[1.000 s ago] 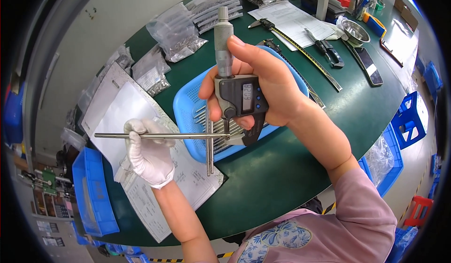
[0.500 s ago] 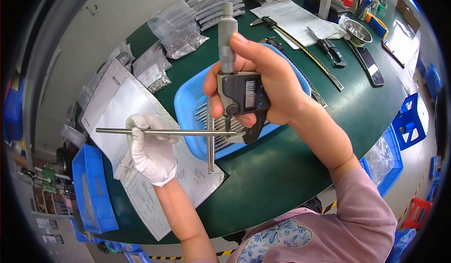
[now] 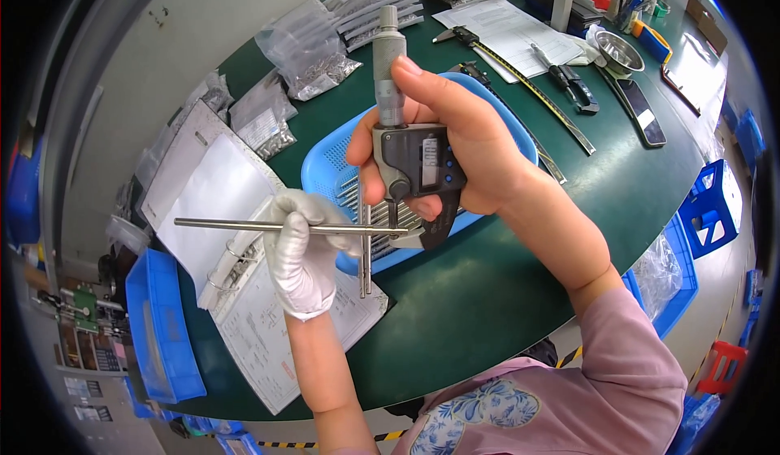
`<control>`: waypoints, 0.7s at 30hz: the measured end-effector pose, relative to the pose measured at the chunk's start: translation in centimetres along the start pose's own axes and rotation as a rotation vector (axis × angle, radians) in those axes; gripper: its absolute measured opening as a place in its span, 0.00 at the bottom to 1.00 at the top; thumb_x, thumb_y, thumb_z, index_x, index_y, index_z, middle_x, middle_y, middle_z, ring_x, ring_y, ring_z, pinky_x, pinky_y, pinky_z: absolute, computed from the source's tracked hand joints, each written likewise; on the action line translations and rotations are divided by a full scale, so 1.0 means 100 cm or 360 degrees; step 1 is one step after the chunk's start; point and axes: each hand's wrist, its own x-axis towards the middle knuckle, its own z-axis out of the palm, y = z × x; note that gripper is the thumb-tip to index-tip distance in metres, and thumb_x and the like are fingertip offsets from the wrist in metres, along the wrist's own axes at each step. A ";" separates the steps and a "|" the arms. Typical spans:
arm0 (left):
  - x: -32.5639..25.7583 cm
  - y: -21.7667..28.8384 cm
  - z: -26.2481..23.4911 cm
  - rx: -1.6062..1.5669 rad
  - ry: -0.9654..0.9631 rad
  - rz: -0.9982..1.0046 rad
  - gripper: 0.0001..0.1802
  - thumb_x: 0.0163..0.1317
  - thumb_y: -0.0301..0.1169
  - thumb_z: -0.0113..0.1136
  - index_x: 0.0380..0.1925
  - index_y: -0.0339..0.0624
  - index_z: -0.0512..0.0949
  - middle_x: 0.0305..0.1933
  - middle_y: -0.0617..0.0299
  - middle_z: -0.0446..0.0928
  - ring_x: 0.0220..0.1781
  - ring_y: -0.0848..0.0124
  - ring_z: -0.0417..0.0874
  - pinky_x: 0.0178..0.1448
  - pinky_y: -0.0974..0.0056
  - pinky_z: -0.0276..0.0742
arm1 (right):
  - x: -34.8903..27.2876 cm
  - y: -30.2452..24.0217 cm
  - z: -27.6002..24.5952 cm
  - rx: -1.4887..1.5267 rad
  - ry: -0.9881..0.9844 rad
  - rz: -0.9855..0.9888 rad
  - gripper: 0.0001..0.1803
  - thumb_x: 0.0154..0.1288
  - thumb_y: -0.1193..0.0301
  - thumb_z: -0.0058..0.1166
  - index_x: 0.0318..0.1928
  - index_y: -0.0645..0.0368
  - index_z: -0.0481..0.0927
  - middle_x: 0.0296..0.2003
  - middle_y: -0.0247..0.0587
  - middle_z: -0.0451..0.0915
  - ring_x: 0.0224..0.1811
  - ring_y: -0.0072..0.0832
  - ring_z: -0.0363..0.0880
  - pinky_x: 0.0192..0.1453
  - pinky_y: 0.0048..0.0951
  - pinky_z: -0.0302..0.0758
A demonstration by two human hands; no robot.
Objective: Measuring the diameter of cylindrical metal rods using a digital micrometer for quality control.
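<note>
My left hand [image 3: 302, 252], in a white glove, grips a thin steel rod [image 3: 236, 225] held level, its right end between the jaws of a digital micrometer [image 3: 409, 158]. My bare right hand [image 3: 459, 150] holds the micrometer upright by its dark frame, the grey thimble pointing up. Two more rods [image 3: 365, 252] lie below the micrometer, sticking out of a blue perforated tray [image 3: 329, 166] of rods on the green table [image 3: 504, 292].
An open ring binder with papers [image 3: 244, 292] lies under my left hand. Clear bags of metal parts [image 3: 305, 49] sit at the back left. A long steel ruler [image 3: 536, 97], calipers, papers, a metal bowl [image 3: 617, 49] and blue bins [image 3: 162, 333] surround the work area.
Both hands have held their grips. The rod and micrometer have shifted slightly, with the rod's end staying in the micrometer's jaws.
</note>
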 end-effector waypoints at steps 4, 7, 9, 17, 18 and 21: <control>0.000 0.002 -0.004 -0.0054 0.0002 -0.0017 0.12 0.58 0.37 0.50 0.25 0.40 0.65 0.17 0.56 0.68 0.18 0.68 0.71 0.23 0.67 0.71 | 0.000 0.002 -0.002 0.0082 -0.0042 -0.0033 0.36 0.62 0.46 0.23 0.35 0.69 0.72 0.22 0.51 0.75 0.08 0.22 0.66 0.11 0.17 0.65; 0.000 0.003 -0.007 -0.0047 0.0022 0.0010 0.12 0.58 0.36 0.50 0.25 0.40 0.64 0.16 0.56 0.68 0.18 0.68 0.71 0.23 0.67 0.71 | 0.002 0.004 -0.001 0.0141 -0.0038 -0.0010 0.36 0.62 0.46 0.21 0.35 0.69 0.72 0.22 0.51 0.75 0.09 0.22 0.66 0.11 0.17 0.65; 0.000 0.004 -0.006 -0.0046 0.0026 0.0010 0.12 0.58 0.37 0.50 0.25 0.40 0.64 0.16 0.56 0.68 0.18 0.68 0.71 0.23 0.67 0.71 | 0.000 0.001 -0.002 0.0144 -0.0045 0.0007 0.36 0.62 0.47 0.21 0.35 0.70 0.72 0.22 0.52 0.76 0.09 0.22 0.67 0.12 0.16 0.65; 0.000 0.003 -0.004 0.0023 0.0075 -0.0020 0.13 0.58 0.37 0.51 0.25 0.40 0.63 0.16 0.56 0.68 0.17 0.68 0.71 0.23 0.67 0.71 | 0.001 0.001 0.002 -0.0077 -0.0021 -0.0072 0.34 0.61 0.47 0.27 0.33 0.69 0.73 0.21 0.50 0.76 0.08 0.22 0.66 0.12 0.16 0.64; 0.000 0.002 -0.005 0.0037 0.0055 -0.0009 0.13 0.58 0.37 0.51 0.25 0.40 0.63 0.16 0.56 0.68 0.17 0.69 0.71 0.22 0.67 0.71 | 0.001 0.001 0.001 -0.0078 -0.0019 -0.0073 0.34 0.61 0.47 0.27 0.33 0.69 0.73 0.21 0.50 0.76 0.08 0.22 0.66 0.12 0.16 0.64; 0.001 0.002 -0.004 0.0051 0.0038 0.0006 0.13 0.58 0.37 0.50 0.25 0.40 0.63 0.16 0.57 0.68 0.17 0.69 0.71 0.22 0.68 0.72 | 0.000 0.000 0.001 -0.0135 0.0012 -0.0091 0.34 0.61 0.46 0.28 0.31 0.68 0.73 0.20 0.49 0.76 0.07 0.22 0.65 0.11 0.16 0.63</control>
